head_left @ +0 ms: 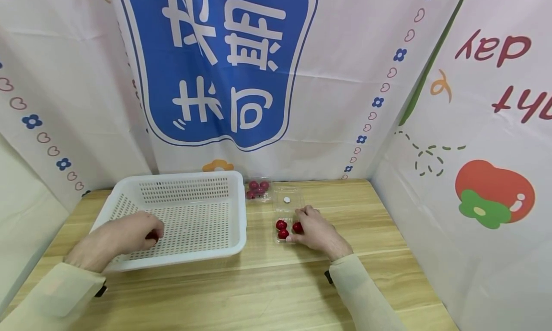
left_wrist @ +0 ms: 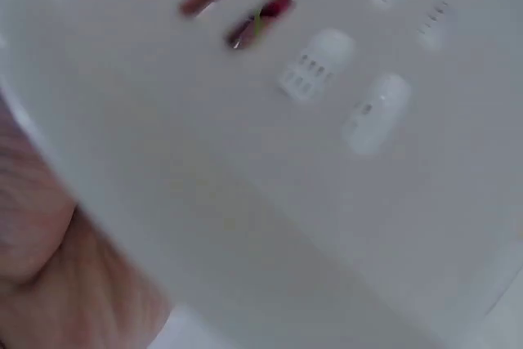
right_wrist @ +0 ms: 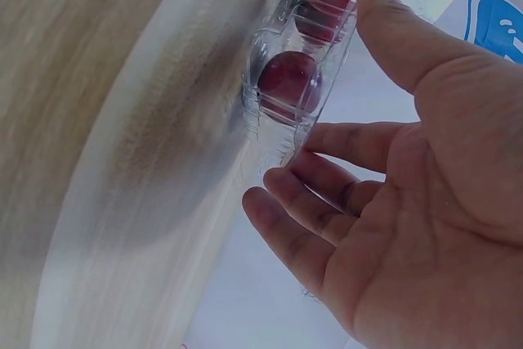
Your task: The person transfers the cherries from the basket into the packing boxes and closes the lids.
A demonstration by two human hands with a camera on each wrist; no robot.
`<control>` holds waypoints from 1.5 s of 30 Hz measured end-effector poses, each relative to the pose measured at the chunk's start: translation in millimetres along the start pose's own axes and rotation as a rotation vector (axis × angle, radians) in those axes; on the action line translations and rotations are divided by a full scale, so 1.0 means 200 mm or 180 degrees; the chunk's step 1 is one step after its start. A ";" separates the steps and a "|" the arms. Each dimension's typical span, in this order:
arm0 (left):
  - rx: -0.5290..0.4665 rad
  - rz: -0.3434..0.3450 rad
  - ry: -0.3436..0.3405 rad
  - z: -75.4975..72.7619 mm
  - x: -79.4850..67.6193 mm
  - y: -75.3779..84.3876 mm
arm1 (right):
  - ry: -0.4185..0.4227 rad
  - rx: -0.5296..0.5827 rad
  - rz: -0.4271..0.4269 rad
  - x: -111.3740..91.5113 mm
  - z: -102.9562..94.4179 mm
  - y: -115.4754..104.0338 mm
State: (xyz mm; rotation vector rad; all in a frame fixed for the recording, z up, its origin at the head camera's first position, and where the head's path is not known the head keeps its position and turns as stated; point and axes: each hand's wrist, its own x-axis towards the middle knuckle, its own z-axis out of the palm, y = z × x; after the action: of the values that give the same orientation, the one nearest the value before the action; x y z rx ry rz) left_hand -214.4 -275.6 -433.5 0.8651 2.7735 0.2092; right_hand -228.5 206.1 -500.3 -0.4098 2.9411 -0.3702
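Observation:
My left hand (head_left: 134,231) is inside the white slotted basket (head_left: 239,221), with curled fingers round a dark-red round fruit (head_left: 152,236). In the left wrist view, red shows through the slots of the basket wall (left_wrist: 229,169), with a thin green stem. At the right, my right hand (head_left: 316,230) holds the side of an open clear plastic box (head_left: 281,215) between thumb and fingers. Several round red fruits (head_left: 282,234) sit in its lower half. The right wrist view shows one fruit (right_wrist: 290,86) through the clear wall, near the fingers.
Behind the open box, next to the basket, stands another clear box (head_left: 269,197) with several red fruits. A white round spot (head_left: 286,199) marks the open lid. The wooden table (head_left: 258,292) ends at printed cloth walls (head_left: 336,106) at the back and right.

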 end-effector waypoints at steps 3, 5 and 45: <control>0.0092 0.0050 0.0104 -0.01 0.01 0.03 | 0.0000 0.0016 0.0007 0.00 0.00 0.00; 0.0127 0.0069 0.0161 -0.01 0.02 0.05 | -0.0009 0.0015 0.0016 0.00 0.00 -0.01; 0.0085 0.0328 0.0826 -0.06 0.22 0.48 | 0.0003 0.0022 0.0034 -0.01 0.00 -0.01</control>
State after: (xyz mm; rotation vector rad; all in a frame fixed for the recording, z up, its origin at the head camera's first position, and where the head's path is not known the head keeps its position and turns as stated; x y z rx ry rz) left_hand -200.4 -173.9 -410.0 1.0579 2.9763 0.3242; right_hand -227.3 205.3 -499.3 -0.3930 2.9407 -0.3794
